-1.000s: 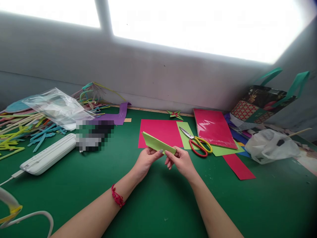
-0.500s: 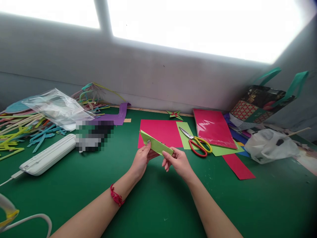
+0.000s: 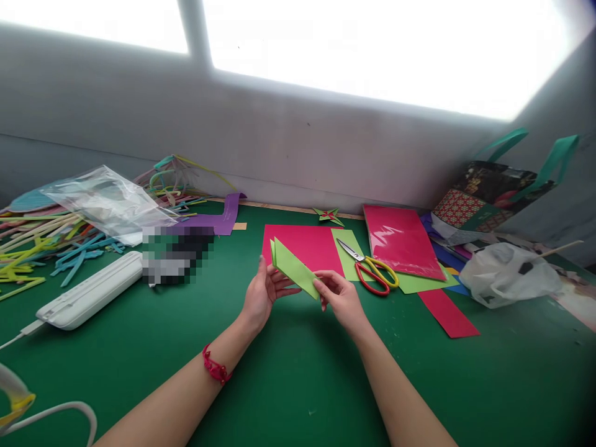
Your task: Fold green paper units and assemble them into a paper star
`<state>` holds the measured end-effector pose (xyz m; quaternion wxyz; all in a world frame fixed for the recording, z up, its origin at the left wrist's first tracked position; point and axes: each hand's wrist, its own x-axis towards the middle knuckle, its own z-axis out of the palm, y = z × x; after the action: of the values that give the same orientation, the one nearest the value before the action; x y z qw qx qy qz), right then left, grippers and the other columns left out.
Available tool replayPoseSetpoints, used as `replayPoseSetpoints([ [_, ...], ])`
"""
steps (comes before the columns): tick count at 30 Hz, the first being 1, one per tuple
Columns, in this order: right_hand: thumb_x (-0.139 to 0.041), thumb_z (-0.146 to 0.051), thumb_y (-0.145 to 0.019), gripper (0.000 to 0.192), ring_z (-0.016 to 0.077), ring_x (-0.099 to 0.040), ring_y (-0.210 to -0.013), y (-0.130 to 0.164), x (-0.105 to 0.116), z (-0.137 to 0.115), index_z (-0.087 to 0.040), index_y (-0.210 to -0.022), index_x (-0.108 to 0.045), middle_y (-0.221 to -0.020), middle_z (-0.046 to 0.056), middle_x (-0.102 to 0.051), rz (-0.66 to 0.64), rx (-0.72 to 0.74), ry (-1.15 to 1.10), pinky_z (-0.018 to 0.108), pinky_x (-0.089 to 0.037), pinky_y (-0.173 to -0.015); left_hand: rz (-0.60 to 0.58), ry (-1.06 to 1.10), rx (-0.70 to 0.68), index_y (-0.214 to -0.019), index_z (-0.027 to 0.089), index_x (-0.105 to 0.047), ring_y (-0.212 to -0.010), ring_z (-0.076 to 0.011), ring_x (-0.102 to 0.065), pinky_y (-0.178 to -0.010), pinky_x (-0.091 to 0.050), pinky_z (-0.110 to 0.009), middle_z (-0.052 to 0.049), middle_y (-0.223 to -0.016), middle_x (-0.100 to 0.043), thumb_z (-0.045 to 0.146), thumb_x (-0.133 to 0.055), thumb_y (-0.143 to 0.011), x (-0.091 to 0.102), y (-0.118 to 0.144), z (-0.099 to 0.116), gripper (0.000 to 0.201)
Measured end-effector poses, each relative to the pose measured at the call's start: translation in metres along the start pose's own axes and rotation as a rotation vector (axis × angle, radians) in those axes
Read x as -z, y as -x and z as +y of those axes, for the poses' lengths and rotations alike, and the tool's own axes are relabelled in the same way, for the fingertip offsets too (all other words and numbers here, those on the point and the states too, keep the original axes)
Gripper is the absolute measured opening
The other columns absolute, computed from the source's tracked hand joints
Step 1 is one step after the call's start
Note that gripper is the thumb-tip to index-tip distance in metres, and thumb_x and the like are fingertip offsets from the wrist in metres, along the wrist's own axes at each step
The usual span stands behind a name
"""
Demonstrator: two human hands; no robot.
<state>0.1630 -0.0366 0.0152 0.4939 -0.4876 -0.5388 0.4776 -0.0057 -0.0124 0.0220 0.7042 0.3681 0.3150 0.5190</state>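
A folded strip of light green paper (image 3: 298,272) is held tilted above the table, its layers fanned slightly apart at the upper left end. My right hand (image 3: 341,301) pinches its lower right end between thumb and fingers. My left hand (image 3: 261,295) is open beside the other end, thumb raised and fingers spread behind the paper; its fingertips are partly hidden. Behind the hands lies a red paper sheet (image 3: 302,239) on the green table. Scissors (image 3: 372,267) with one red and one yellow handle rest to the right, over a light green sheet (image 3: 349,239).
A small green and red paper star (image 3: 328,215) lies by the wall. To the right are a packet of red paper (image 3: 403,242), a red strip (image 3: 449,313), a plastic bag (image 3: 507,273) and a patterned bag (image 3: 488,195). Leftward are a white power strip (image 3: 93,288) and colourful pipe cleaners (image 3: 28,248).
My left thumb has come off the folded green paper and the left fingers have spread. The paper has turned steeper, its upper end lifted, while my right hand keeps hold of it.
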Motion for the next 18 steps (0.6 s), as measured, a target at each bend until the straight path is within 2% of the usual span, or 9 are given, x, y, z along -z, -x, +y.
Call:
replayPoseSetpoints([
  [5, -0.057, -0.043, -0.075, 0.031, 0.0096, -0.047, -0.052, 0.0, 0.001, 0.0, -0.021, -0.095, -0.06, -0.075, 0.001, -0.058, -0.015, -0.006, -0.014, 0.023, -0.044, -0.043, 0.02, -0.131, -0.032, -0.094, 0.012, -0.062, -0.088, -0.0299, -0.063, -0.074, -0.052, -0.043, -0.013, -0.097, -0.067, 0.041, -0.06, -0.074, -0.003, 0.001, -0.001, 0.036],
  [8, -0.053, -0.043, -0.077, 0.035, 0.014, -0.055, -0.066, 0.001, -0.001, -0.002, -0.023, -0.106, -0.058, -0.092, 0.005, -0.06, -0.023, 0.035, 0.074, 0.024, -0.047, -0.047, 0.042, -0.207, -0.019, -0.091, 0.012, -0.064, -0.085, -0.0289, -0.064, -0.075, -0.052, -0.041, -0.01, -0.091, -0.068, 0.035, -0.062, -0.072, -0.002, 0.001, -0.003, 0.03],
  [10, -0.057, -0.042, -0.076, 0.042, 0.0197, -0.055, -0.09, 0.003, -0.004, -0.004, -0.027, -0.115, -0.053, -0.113, 0.006, -0.053, -0.005, 0.125, 0.19, 0.028, -0.051, -0.06, 0.075, -0.245, -0.041, -0.087, 0.012, -0.065, -0.084, -0.0282, -0.064, -0.074, -0.053, -0.04, -0.009, -0.088, -0.069, 0.032, -0.063, -0.071, -0.002, 0.002, -0.005, 0.026],
  [11, -0.06, -0.041, -0.073, 0.048, 0.0224, -0.051, -0.102, 0.004, -0.006, -0.005, -0.029, -0.119, -0.05, -0.122, 0.006, -0.048, 0.01, 0.186, 0.254, 0.031, -0.051, -0.071, 0.098, -0.26, -0.063, -0.086, 0.013, -0.066, -0.084, -0.0281, -0.064, -0.074, -0.053, -0.039, -0.008, -0.088, -0.069, 0.031, -0.063, -0.071, -0.002, 0.002, -0.005, 0.024],
  [14, -0.069, -0.039, -0.064, 0.064, 0.0261, -0.034, -0.123, 0.007, -0.012, -0.006, -0.031, -0.123, -0.044, -0.136, 0.005, -0.035, 0.054, 0.334, 0.378, 0.041, -0.038, -0.096, 0.147, -0.288, -0.108, -0.087, 0.014, -0.066, -0.086, -0.0284, -0.064, -0.073, -0.053, -0.038, -0.008, -0.092, -0.069, 0.03, -0.063, -0.07, -0.002, 0.002, -0.005, 0.023],
  [16, -0.07, -0.037, -0.064, 0.056, 0.0262, -0.031, -0.125, 0.007, -0.014, -0.007, -0.029, -0.116, -0.049, -0.137, 0.006, -0.033, 0.099, 0.358, 0.371, 0.043, -0.033, -0.1, 0.145, -0.281, -0.1, -0.089, 0.014, -0.066, -0.086, -0.0285, -0.064, -0.074, -0.053, -0.038, -0.008, -0.094, -0.068, 0.03, -0.063, -0.07, -0.001, 0.002, -0.005, 0.025],
  [18, -0.067, -0.034, -0.068, 0.037, 0.026, -0.035, -0.123, 0.006, -0.014, -0.007, -0.025, -0.101, -0.053, -0.135, 0.007, -0.036, 0.164, 0.336, 0.291, 0.043, -0.033, -0.1, 0.138, -0.229, -0.074, -0.094, 0.014, -0.064, -0.087, -0.0279, -0.063, -0.076, -0.052, -0.04, -0.008, -0.097, -0.067, 0.029, -0.061, -0.072, 0.002, 0.0, -0.006, 0.027],
])
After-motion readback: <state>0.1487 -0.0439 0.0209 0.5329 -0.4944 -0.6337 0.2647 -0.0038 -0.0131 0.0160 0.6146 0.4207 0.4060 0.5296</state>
